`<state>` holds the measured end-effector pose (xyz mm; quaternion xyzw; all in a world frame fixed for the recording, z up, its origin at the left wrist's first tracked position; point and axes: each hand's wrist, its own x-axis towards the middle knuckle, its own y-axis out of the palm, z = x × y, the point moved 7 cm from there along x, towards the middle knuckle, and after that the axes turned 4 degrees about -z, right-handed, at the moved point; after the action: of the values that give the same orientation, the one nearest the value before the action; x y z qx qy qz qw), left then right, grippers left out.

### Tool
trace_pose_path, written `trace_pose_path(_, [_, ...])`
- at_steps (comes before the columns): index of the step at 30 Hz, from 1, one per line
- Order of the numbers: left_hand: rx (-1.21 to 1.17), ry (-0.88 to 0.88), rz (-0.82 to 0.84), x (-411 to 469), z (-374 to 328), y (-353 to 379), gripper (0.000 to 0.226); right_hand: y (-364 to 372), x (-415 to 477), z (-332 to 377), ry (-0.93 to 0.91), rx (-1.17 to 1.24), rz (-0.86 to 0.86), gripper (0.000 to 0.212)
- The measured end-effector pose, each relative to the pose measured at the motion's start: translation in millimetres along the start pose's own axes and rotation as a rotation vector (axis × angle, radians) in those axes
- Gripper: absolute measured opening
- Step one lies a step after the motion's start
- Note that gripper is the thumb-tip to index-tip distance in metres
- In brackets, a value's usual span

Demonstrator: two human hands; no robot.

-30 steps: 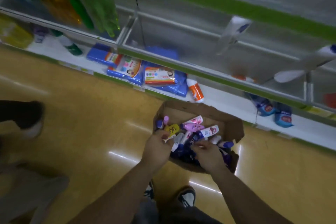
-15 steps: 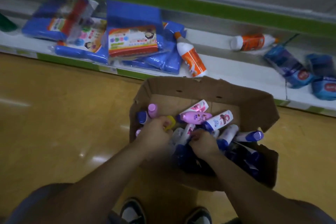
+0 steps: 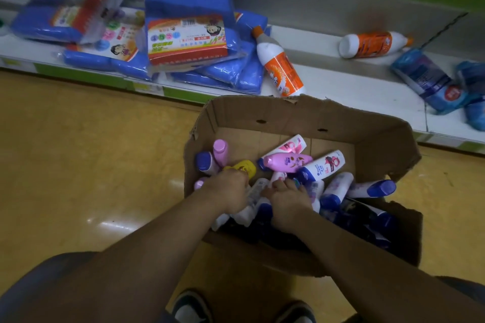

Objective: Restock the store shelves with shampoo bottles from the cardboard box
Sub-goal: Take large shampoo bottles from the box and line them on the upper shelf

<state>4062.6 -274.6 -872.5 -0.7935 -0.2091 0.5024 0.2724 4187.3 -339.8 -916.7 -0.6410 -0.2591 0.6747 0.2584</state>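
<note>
Cardboard box (image 3: pixel 301 118) open on floor; shampoo bottles (image 3: pixel 288 161) heaped inside. Left hand (image 3: pixel 228 191) and right hand (image 3: pixel 287 202) sunk in heap at box's near side, fingers curled; cannot tell whether either grips anything. Behind box: bottom shelf (image 3: pixel 341 84), orange-white bottle (image 3: pixel 280 68) lying down, blue packs (image 3: pixel 189 34) behind-left.

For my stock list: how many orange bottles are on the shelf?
2. One orange bottle lies beside the blue packs, behind the box; the other lies farther right, at the back of the shelf. The box may hide more.

L hand (image 3: pixel 228 191), R hand (image 3: pixel 287 204) side-by-side, fingers curled down.
</note>
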Motion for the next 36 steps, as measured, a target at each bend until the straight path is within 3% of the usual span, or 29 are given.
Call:
trace_pose_path(8, [0.246,0.121,0.002,-6,-2,32,0.069,8,-1,1,-0.074,-0.192,-0.093,0.073])
trace_pose_path(14, [0.561,0.2,-0.083,-3,-4,59,0.081,-22,-6,-35,0.101,0.162,-0.327,0.053])
trace_pose_path(18, [0.647,0.26,-0.132,4,-8,63,0.075,-21,-2,-77,0.313,0.495,-0.34,0.051])
trace_pose_path(23, [0.413,0.287,-0.25,6,-17,41,0.07,-24,7,-89,0.37,0.644,-0.343,0.05])
trace_pose_path(26, [0.148,0.198,-0.391,14,-18,10,0.046,-28,13,-85,0.368,0.646,-0.327,0.048])
trace_pose_path(29, [-0.001,0.12,-0.371,26,-8,-2,0.035,-31,16,-81,0.359,0.678,-0.353,0.051])
trace_pose_path(36, [-0.235,0.0,-0.33,43,11,1,0.035,-33,26,-74,0.302,0.73,-0.34,0.048])
